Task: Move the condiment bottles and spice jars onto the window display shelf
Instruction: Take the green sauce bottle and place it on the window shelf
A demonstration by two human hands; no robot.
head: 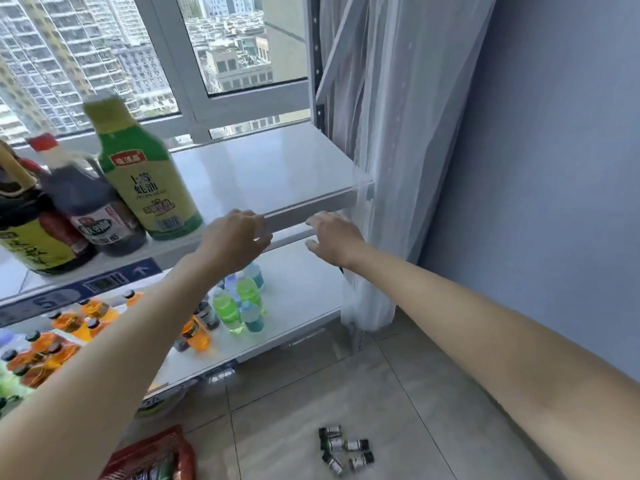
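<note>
A white window display shelf (277, 168) runs below the window. On its left part stand a tall green-and-yellow sauce bottle (145, 181), a dark bottle with a red cap (93, 209) and a dark bottle with a yellow label (27, 230). Several small spice jars (343, 448) lie on the floor tiles. My left hand (235, 237) hovers at the shelf's front edge, right of the green bottle, fingers loosely curled and holding nothing. My right hand (332, 237) reaches forward just below the shelf edge, fingers relaxed and empty.
The lower shelf (304, 289) carries several green, blue and orange drink bottles (235, 303). A sheer white curtain (381, 168) hangs at the shelf's right end beside a blue wall (536, 168). A red package (156, 459) lies on the floor.
</note>
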